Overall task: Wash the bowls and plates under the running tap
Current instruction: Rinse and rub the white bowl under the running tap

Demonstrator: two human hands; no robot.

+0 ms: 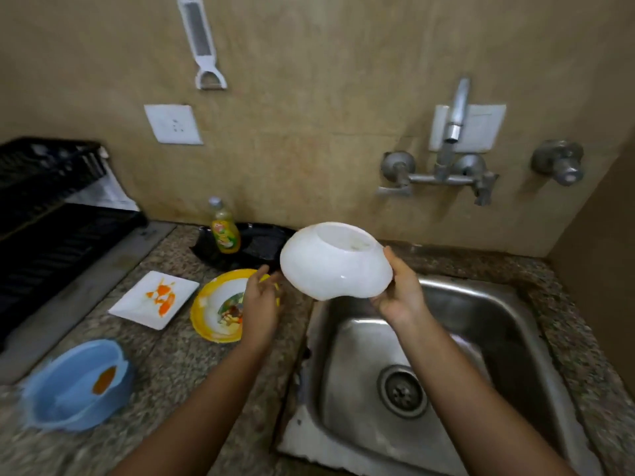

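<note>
My right hand [395,297] grips the upturned white bowl [335,266] over the sink's [515,324] left edge; the tap spout [453,132] lies up-right. Left hand [259,304] open, empty.

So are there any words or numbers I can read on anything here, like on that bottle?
Bottle: it has a red and green label, but the print is too blurred to read.
Yellow bowl: a picture inside, no letters I can make out.
Nothing else shows any words or numbers.
</note>
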